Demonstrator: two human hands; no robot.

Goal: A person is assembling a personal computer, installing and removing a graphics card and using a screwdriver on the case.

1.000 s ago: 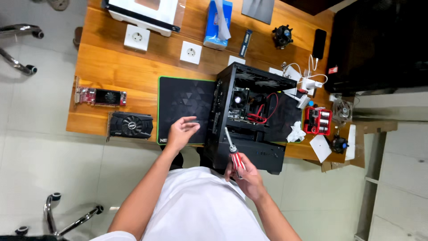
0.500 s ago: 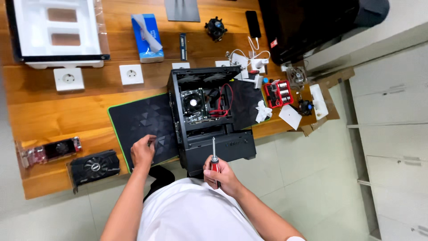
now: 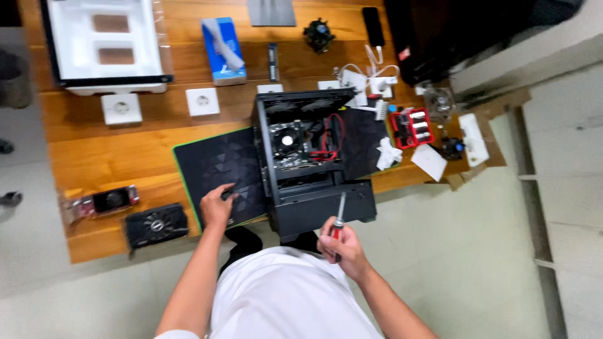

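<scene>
An open black computer case (image 3: 314, 163) lies on its side on a dark desk mat (image 3: 217, 166), showing a cooler fan and red cables inside. My right hand (image 3: 342, 248) grips a red-handled screwdriver (image 3: 339, 216), its shaft pointing up at the case's near edge. My left hand (image 3: 218, 204) rests on the mat just left of the case, fingers curled and holding nothing.
Two graphics cards (image 3: 157, 225) lie at the wooden table's (image 3: 113, 150) front left. A white foam tray (image 3: 103, 44), wall sockets (image 3: 202, 100), a blue box (image 3: 223, 41), a red bit set (image 3: 411, 125) and a phone (image 3: 372, 25) lie further back. Pale floor lies to the right.
The view has swung, so the table sits more level in frame. My left hand stays on the mat. My right hand keeps the screwdriver near the case's front edge.
</scene>
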